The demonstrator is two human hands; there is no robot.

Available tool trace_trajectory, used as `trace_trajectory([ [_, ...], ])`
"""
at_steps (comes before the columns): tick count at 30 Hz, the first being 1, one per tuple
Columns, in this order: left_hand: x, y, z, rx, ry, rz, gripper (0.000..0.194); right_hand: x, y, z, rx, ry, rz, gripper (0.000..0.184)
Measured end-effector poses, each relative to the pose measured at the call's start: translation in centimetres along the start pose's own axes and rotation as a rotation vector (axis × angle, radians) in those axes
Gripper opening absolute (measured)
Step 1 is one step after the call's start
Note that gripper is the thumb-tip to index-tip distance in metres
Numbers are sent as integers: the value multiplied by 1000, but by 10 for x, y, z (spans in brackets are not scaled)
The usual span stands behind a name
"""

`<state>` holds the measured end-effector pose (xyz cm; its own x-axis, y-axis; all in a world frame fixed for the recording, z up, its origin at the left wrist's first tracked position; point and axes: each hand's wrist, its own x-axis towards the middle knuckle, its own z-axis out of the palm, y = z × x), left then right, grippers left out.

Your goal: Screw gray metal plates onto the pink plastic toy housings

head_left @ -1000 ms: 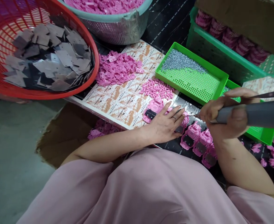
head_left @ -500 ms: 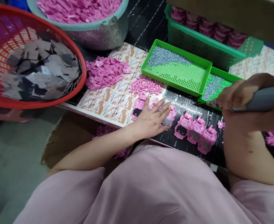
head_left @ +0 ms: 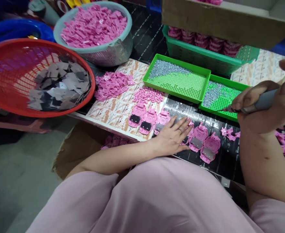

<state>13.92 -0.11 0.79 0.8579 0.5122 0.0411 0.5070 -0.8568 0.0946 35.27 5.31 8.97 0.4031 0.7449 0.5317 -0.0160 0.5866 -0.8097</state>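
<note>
My left hand (head_left: 172, 136) lies flat with fingers spread on a row of pink plastic housings (head_left: 146, 120) on the bench, covering one of them. My right hand (head_left: 261, 103) is wrapped round a grey powered screwdriver (head_left: 262, 102). Its thin bit points left, with the tip over the near edge of the smaller green screw tray (head_left: 232, 84). More pink housings (head_left: 206, 147) lie to the right of my left hand.
A larger green tray (head_left: 193, 95) holds small silver screws. Piles of pink parts (head_left: 112, 84) and pink pegs (head_left: 148, 95) lie on the printed board. A red basket (head_left: 8, 103) of grey plates, a grey basin (head_left: 113, 53) of pink pieces and a green crate (head_left: 205, 58) stand around.
My right hand has carried the screwdriver from the housings to the small screw tray. My left hand has slid right along the row, uncovering housings on its left. The view has tilted up.
</note>
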Motion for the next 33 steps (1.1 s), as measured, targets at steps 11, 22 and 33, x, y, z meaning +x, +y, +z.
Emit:
trace_trajectory([
  [11, 13, -26, -3, 22, -19, -108, 71, 37, 69, 62, 133, -56, -251, 27],
  [22, 14, -30, -6, -38, -15, -148, 70, 47, 106, 67, -69, -85, -129, 47],
  [33, 16, -29, -4, -42, -17, -136, 72, 46, 77, 65, -26, -103, -23, 42],
])
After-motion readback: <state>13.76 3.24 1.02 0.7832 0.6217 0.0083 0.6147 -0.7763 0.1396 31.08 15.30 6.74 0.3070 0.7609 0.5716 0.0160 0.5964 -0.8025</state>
